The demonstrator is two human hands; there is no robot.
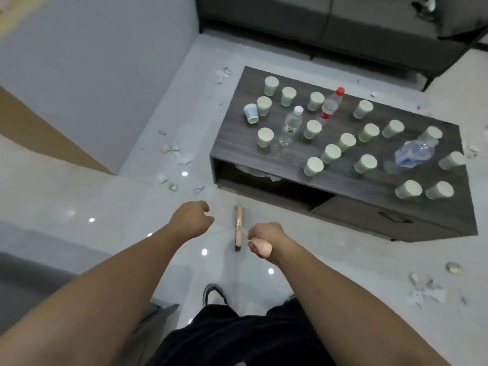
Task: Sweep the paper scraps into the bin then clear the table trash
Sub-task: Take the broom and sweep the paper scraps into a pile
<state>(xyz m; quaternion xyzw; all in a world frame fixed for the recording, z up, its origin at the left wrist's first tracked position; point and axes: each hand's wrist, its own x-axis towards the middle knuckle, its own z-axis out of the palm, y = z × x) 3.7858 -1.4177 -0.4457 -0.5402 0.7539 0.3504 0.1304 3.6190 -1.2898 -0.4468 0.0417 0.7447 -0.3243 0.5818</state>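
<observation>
Right hand is curled tight round the top of a pale broom handle, and the shaft below runs almost straight away from the camera, so most of it is foreshortened and hard to trace. The broom head sits on the glossy floor just ahead of the fist, seen edge-on as a thin peach strip. Left hand hangs beside it, fingers loosely curled, holding nothing. Paper scraps lie scattered on the floor left of the table, with another cluster at the lower right. On the table stand many paper cups, one tipped on its side, plus three plastic bottles; the crumpled one on the right is blurred. Something pale is tucked in the table's open shelf, too dark to identify. One shoe peeks out above dark trousers.
</observation>
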